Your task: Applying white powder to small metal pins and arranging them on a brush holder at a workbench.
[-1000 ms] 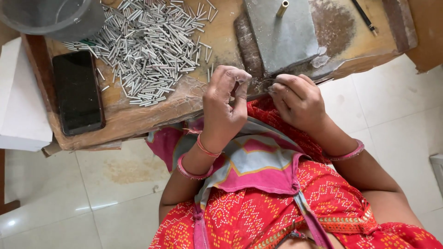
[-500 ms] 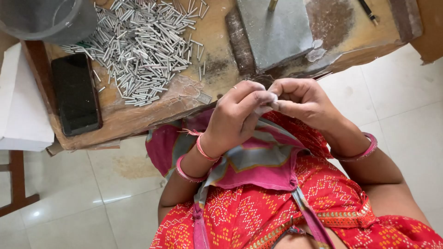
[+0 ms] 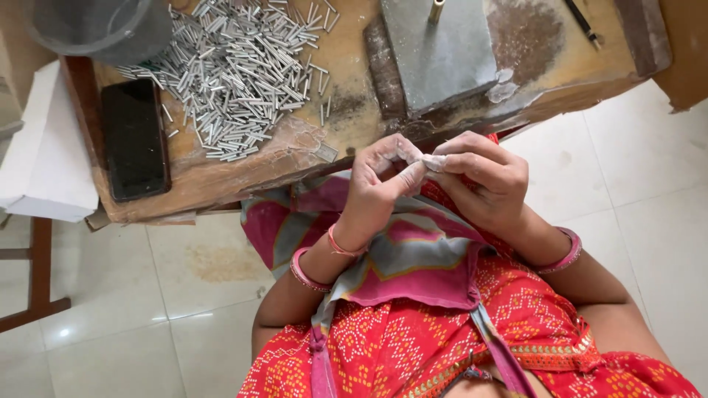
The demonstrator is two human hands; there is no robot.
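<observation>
At the far left of the frame a white box [image 3: 40, 166] sat beside the tabletop [image 3: 221, 184], off the work surface; just right of it a black phone [image 3: 135, 138] lay flat near the tabletop's edge, apart from the loose parts. In the upper left a grey bucket [image 3: 103, 26] stood at the back, and a heap of small metal tubes [image 3: 236, 70] spread out beside it, within easy reach. Right of centre a grey metal block [image 3: 442, 55] with a brass pin [image 3: 436, 10] stood near the front edge. Below it, over the lap, the left hand [image 3: 380, 188] and right hand [image 3: 487, 180] met; the fingers [image 3: 413, 171] of both were pressed together, pinching a small whitish piece [image 3: 431, 161] between their tips, held close for fine work; what the piece was I could not tell.
</observation>
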